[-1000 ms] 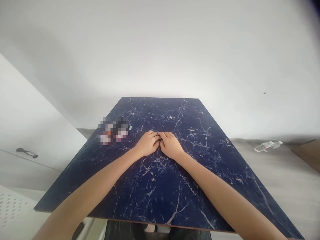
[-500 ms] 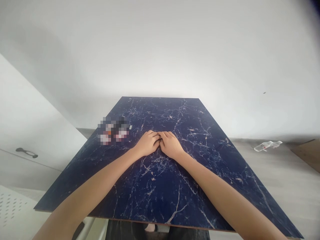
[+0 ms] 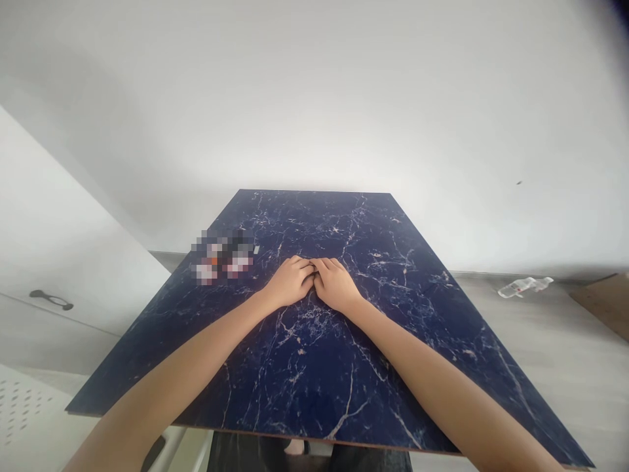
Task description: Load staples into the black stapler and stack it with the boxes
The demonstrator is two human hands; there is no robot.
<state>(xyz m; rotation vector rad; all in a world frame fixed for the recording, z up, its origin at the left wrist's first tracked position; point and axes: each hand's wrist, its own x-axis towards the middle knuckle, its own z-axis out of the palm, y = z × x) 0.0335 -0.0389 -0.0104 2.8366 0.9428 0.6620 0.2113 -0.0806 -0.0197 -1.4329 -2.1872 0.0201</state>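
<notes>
My left hand [image 3: 291, 280] rests palm down on the dark blue marble-patterned tabletop [image 3: 314, 367], near its middle. Beside it lies my right hand [image 3: 336, 283], turned inward so that the two sets of fingertips touch. The fingers of both hands are loosely bent, with the thumbs apart from them and a dark gap between. Nothing shows in either hand, though the palms are hidden. Left of my left hand sits a pixelated cluster of items [image 3: 223, 257], too blurred to name, with a small pale piece [image 3: 256, 250] at its right edge.
A white wall [image 3: 314, 98] stands behind the table. On the floor at right lie a clear plastic bottle [image 3: 523, 286] and a brown cardboard piece [image 3: 604, 301]. A white cabinet with a dark handle [image 3: 52, 299] is at left. My legs [image 3: 246, 452] are below the front edge.
</notes>
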